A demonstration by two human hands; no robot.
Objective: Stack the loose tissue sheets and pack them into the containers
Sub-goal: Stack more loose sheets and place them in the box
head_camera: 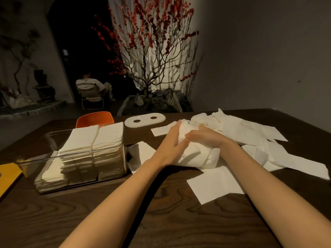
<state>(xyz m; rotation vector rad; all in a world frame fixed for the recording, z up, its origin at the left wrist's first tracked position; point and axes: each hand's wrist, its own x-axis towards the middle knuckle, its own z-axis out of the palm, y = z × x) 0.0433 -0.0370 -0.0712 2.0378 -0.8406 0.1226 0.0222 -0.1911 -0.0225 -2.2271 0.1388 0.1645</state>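
Tissue sheets are gathered in a bundle (197, 154) held between both hands on the table (161, 221). The left hand (170, 145) lies against the bundle's left face, fingers nearly straight and pressed to the paper. The right hand (209, 136) covers the top and right side, fingers curled over the sheets; its fingertips are hidden in the paper, so the depth of grip cannot be told.

Loose sheets (250, 133) lie scattered beyond and to the right of the right fingers, and one flat sheet (215, 183) lies just below the bundle, nearer the wrists. The clear container (114, 158) stands to the left of the left fingers, apart from them, and already holds two stacks side by side rising to about its rim. Its lid (145, 119) lies beyond the fingertips.

Risks, as judged:
- The bundle looks rumpled, not squared. Packing it so would crease the sheets and waste space.
- Thin paper may tear under a tight squeeze.
- The container appears nearly full; forcing more in could disturb the stacks or keep the lid from seating.
- Lifting with uneven pressure may let inner sheets slip out.
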